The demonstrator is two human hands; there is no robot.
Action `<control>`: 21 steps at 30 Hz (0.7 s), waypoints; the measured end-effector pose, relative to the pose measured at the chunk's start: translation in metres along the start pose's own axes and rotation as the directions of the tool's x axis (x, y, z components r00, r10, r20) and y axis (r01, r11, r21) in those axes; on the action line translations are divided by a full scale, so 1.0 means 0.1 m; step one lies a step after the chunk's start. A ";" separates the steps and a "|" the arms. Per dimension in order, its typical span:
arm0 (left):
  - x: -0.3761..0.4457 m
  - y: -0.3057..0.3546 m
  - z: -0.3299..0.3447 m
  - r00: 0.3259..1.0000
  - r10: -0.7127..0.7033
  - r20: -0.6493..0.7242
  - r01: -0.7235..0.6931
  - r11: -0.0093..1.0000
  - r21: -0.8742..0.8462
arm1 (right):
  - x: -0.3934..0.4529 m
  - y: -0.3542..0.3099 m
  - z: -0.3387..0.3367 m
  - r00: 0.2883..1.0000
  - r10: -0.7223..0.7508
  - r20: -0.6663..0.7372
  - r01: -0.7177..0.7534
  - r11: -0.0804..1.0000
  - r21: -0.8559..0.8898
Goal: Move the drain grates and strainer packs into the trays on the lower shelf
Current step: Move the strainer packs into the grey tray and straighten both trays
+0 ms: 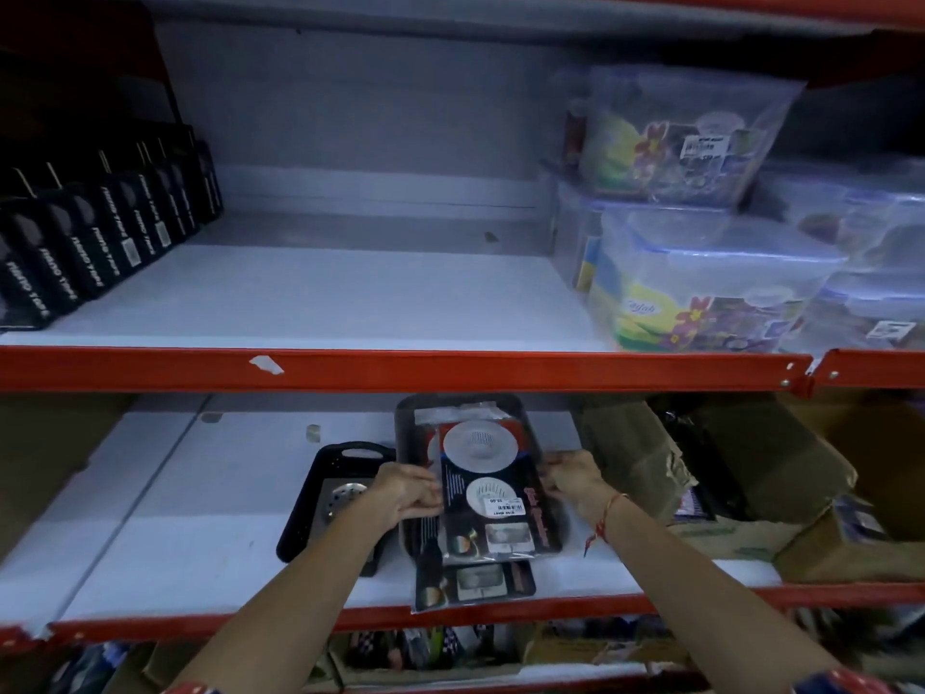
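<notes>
Two black trays stand side by side on the lower shelf. The left tray (345, 455) holds a round steel drain grate (341, 499), partly hidden by my left forearm. The right tray (408, 423) is filled with a stack of strainer packs; the top strainer pack (488, 483) shows two white strainers on a dark card. My left hand (403, 493) grips its left edge and my right hand (570, 478) grips its right edge. Another strainer pack (470, 583) sticks out below, over the shelf's front.
Brown cardboard boxes (650, 458) crowd the lower shelf just right of my right hand. The red shelf beam (400, 368) runs above the trays. On the upper shelf are black boxed packs (100, 242) at left and clear plastic containers (701, 288) at right.
</notes>
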State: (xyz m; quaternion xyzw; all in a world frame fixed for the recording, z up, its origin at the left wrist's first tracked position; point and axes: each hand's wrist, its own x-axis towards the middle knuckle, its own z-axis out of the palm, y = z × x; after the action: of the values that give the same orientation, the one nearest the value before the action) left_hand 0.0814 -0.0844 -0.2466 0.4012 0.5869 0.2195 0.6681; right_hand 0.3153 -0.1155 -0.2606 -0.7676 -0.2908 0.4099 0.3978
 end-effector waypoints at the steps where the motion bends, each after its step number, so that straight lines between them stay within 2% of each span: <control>1: 0.02 -0.01 0.00 1.000 0.000 -0.005 0.000 1.000 0.011 | 0.03 0.02 0.01 1.000 -0.006 -0.004 0.006 1.000 -0.023; 3: 0.04 0.00 0.00 1.000 0.009 -0.016 -0.008 0.999 0.045 | 0.07 0.01 0.03 1.000 -0.016 -0.010 0.015 0.994 -0.106; 5: 0.03 0.03 -0.03 0.999 0.025 -0.025 -0.021 0.992 0.126 | 0.05 -0.06 0.04 0.997 -0.064 -0.030 0.053 0.953 -0.300; 7: 0.05 0.05 -0.14 0.997 0.063 -0.034 -0.055 0.976 0.209 | 0.00 -0.19 0.10 0.982 -0.189 -0.015 0.154 0.838 -0.524; 9: 0.07 0.07 -0.33 0.986 0.149 -0.077 -0.116 0.937 0.329 | -0.06 -0.35 0.23 0.933 -0.356 0.043 0.298 0.701 -0.648; 12: 0.08 0.07 -0.74 0.934 0.342 -0.102 -0.201 0.741 0.641 | -0.20 -0.58 0.59 0.845 -0.487 0.219 0.492 0.552 -0.673; 15: -0.03 0.02 -1.06 0.914 0.407 0.012 -0.190 0.402 0.896 | -0.39 -0.68 1.02 0.744 -0.503 0.439 0.647 0.380 -0.661; 16: -0.03 -0.01 -1.16 0.917 0.394 0.069 -0.193 0.286 0.939 | -0.44 -0.68 1.19 0.723 -0.478 0.499 0.677 0.346 -0.649; 18: -0.01 -0.06 -1.37 0.937 0.312 0.155 -0.213 0.159 0.964 | -0.51 -0.66 1.51 0.696 -0.398 0.598 0.713 0.284 -0.641; 21: 0.12 -0.18 -1.52 0.967 0.159 0.198 -0.216 0.109 0.970 | -0.59 -0.61 1.83 0.653 -0.284 0.702 0.756 0.194 -0.625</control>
State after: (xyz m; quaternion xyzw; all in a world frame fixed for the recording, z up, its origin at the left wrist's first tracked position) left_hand -0.0655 -0.0431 -0.2669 0.8154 0.5155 -0.1458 0.2193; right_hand 0.1214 -0.0618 -0.2493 -0.5844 -0.7903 0.1812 -0.0322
